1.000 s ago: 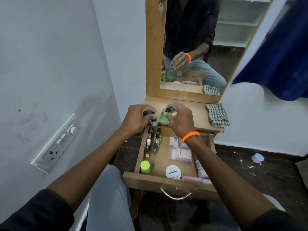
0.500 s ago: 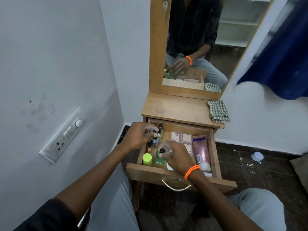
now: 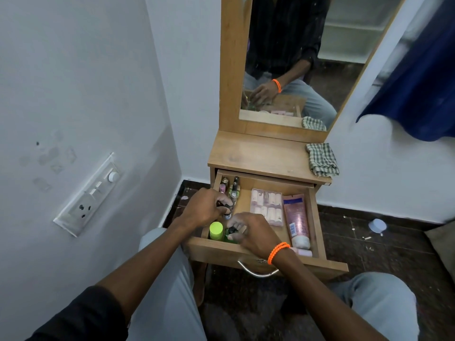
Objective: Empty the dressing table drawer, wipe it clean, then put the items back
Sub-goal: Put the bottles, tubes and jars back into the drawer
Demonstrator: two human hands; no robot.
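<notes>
Drawer (image 3: 317,217) contents are seen laid out inside the pulled-open wooden tray beneath the dressing table top (image 3: 261,156). Along the left wall, a row of small nail polish bottles (image 3: 233,187) is stood upright. A clear blister pack (image 3: 267,205) of pale pieces is laid flat in the middle, and a pink tube (image 3: 296,219) is laid just beside it on the right, cap toward the front. A small pale pink item (image 3: 304,253) is rested at the front right corner.

The left hand (image 3: 203,209) is held over the left side of the drawer, its fingers curled tightly around a small dark-capped bottle (image 3: 227,212). The right hand (image 3: 256,233), marked by an orange wristband (image 3: 278,252), is lowered at the front of the drawer, its fingers closed on a green bottle (image 3: 231,236) with a dark cap. A lime-green cap (image 3: 216,230) is seen just left of that bottle, touching or nearly touching it; which cannot be told.

A checked cloth (image 3: 322,159) is left folded at the right edge of the table top. Both hands are reflected in the mirror (image 3: 295,57) above.
</notes>
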